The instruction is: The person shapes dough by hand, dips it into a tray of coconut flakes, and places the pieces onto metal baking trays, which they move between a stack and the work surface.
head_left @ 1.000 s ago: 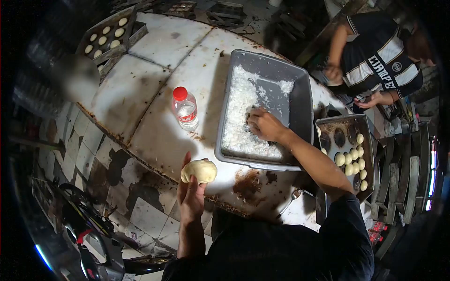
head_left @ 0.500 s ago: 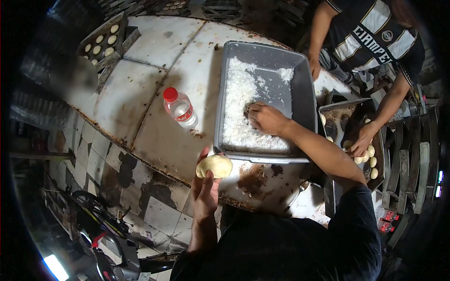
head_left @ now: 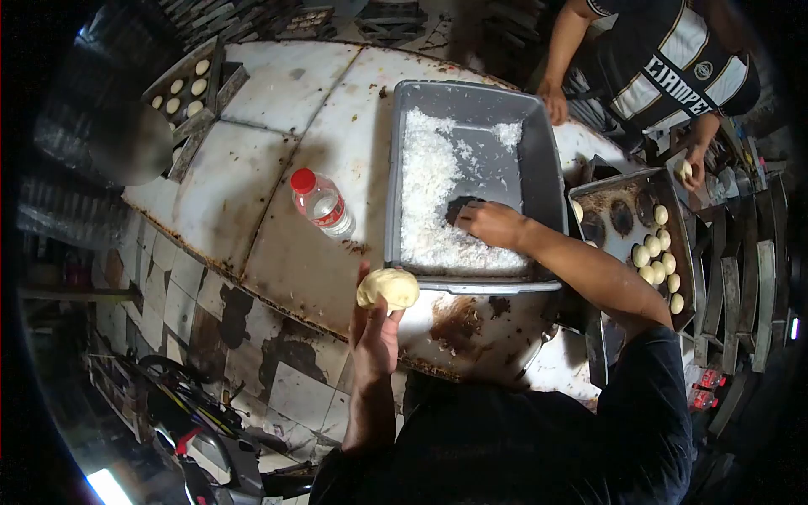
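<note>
Remotely, I see a red-capped bottle [head_left: 324,206] left of centre, then the left hand [head_left: 376,338] holding a dough piece [head_left: 388,288] below centre. In the central grey tub [head_left: 495,168], the right hand [head_left: 492,225] touches white flakes [head_left: 427,181]; its grip I cannot tell. At right, a tray [head_left: 612,239] bears dough balls [head_left: 653,245].

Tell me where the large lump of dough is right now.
In the head view, the lump of dough is just left of centre, in the left hand, near the grey tub's lower-left corner and below the red-capped bottle.
</note>
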The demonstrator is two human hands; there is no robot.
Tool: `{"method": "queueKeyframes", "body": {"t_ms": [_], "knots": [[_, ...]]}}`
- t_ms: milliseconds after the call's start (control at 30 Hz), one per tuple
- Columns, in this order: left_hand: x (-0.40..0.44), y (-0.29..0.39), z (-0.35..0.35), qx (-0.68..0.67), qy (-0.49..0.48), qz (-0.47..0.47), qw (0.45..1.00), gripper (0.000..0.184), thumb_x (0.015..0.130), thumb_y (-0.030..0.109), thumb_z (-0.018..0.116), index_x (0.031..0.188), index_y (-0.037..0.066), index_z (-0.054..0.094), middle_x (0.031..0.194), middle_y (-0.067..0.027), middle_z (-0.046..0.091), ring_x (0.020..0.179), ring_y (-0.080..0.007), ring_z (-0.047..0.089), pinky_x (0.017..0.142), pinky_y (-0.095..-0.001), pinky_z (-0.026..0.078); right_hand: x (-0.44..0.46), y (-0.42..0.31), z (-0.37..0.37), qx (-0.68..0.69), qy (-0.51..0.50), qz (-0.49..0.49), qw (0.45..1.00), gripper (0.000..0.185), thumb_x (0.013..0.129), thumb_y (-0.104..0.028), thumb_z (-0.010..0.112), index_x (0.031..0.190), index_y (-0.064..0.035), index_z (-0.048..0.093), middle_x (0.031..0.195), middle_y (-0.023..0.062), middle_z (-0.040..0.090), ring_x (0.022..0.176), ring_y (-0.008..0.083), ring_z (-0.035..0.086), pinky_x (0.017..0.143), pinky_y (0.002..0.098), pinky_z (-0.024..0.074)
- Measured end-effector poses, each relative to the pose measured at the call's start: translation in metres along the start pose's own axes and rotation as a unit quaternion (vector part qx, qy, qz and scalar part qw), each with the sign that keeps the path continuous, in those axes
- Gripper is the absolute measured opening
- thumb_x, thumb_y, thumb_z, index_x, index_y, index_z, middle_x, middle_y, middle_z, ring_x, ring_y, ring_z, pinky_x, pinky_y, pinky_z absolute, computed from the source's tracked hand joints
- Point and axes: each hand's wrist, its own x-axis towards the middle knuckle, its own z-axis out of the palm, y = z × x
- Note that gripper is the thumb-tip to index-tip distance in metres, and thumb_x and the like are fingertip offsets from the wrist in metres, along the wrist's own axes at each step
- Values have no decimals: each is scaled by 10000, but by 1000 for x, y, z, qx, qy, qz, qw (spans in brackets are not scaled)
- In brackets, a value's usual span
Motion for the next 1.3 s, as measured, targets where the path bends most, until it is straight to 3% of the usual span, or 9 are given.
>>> {"method": "queueKeyframes", "body": {"t_ms": [100, 300, 467, 667, 833, 1133, 1200, 1267, 1300], "knots": [[9, 6, 20, 7, -12, -31, 999, 552, 1002, 148, 497, 1493, 5, 289, 1378, -192, 486, 1283, -297, 494, 1102, -454, 389, 0, 5, -14, 166, 27, 80, 983, 227, 843, 6, 599, 1050, 18, 692, 1025, 153, 706, 917, 310, 697, 837, 379, 577], [49, -17, 52, -35, -1, -51, 998, 402, 1022, 194, 495, 1312, -83, 468, 1320, -184, 545, 1245, -277, 531, 1083, -425, 434, -21, -30, -75, 785, 174, 262, 534, 235, 949, -66, 599, 1143, 52, 658, 1007, 141, 699, 919, 186, 681, 842, 325, 587], [73, -36, 78, -112, 27, -146, 983, 328, 995, 217, 567, 1212, -28, 543, 1212, -131, 604, 1153, -222, 583, 989, -365, 506, -37, -79, -93, 333, 296, 131, 885, 317, 880, -10, 572, 1180, -42, 667, 978, 161, 706, 812, 257, 700, 746, 364, 560], [71, -39, 63, -76, 11, -142, 987, 297, 978, 153, 598, 1226, -5, 555, 1219, -117, 608, 1110, -178, 604, 921, -316, 522, -53, -120, -82, 36, 210, 41, 976, 565, 907, -187, 539, 1393, 76, 426, 1427, 264, 450, 1351, 388, 421, 1127, 446, 355], [41, -26, 72, -97, 40, -109, 988, 313, 974, 132, 592, 1240, -23, 539, 1223, -135, 609, 1122, -222, 610, 953, -354, 531, -73, -124, -111, 459, 146, 58, 874, 623, 969, -224, 526, 1500, 0, 289, 1518, 292, 308, 1456, 369, 243, 1187, 505, 180], [-18, -40, 93, 35, -72, 54, 995, 420, 998, 143, 507, 1346, -79, 432, 1295, -208, 547, 1193, -297, 564, 1033, -433, 462, -89, -159, -50, 769, 389, 240, 447, 194, 858, -76, 720, 998, 57, 717, 1064, 133, 614, 818, 178, 656, 673, 276, 555], [-35, -56, 95, 223, -82, 146, 960, 510, 977, 140, 527, 1409, -68, 352, 1365, -256, 449, 1253, -344, 493, 1068, -444, 391, -101, -175, -59, 635, 449, 222, 589, 198, 838, -69, 732, 989, 58, 718, 1098, 141, 605, 820, 169, 656, 688, 288, 551], [-45, -56, 93, 648, -177, 326, 665, 728, 935, 139, 563, 1493, -86, 154, 1476, -350, 232, 1362, -448, 323, 1123, -471, 279, -127, -196, -89, 403, 504, 193, 739, 183, 798, -53, 745, 953, 41, 726, 1072, 167, 625, 826, 207, 670, 732, 310, 545], [-57, -57, 99, 646, -182, 328, 665, 728, 935, 139, 563, 1493, -86, 154, 1476, -350, 232, 1362, -448, 323, 1123, -471, 279, -138, -203, -96, 400, 508, 196, 737, 183, 798, -53, 745, 953, 41, 726, 1072, 167, 625, 826, 207, 670, 732, 310, 545]]}}
